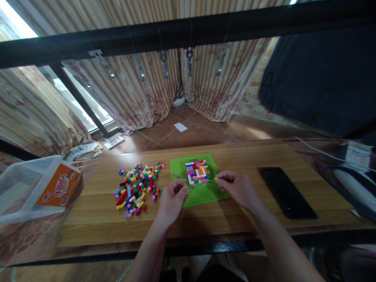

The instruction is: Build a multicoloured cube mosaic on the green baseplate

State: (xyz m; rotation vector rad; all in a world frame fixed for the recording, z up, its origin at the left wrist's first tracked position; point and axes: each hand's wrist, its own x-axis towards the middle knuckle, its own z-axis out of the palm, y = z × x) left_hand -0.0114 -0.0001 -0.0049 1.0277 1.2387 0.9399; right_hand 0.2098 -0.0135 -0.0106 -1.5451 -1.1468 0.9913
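A green studded baseplate [194,198] lies on the wooden table, with a square mosaic of many-coloured building bricks [199,172] on its middle. At the plate's right edge, my right hand [235,186] pinches a small yellow brick [216,178] between thumb and forefinger. My left hand [174,197] rests by the plate's left front edge, fingers half curled and thumb apart from the forefinger; I see nothing between them. Left of that hand spreads a pile of loose bricks [141,188] in mixed colours and lengths.
On the right of the table [96,229] lies a black phone-like slab [286,194]. A clear plastic box [29,188] with an orange label stands at the left end. A dark metal bar [164,33] with hanging clips crosses above, in front of striped curtains [141,102].
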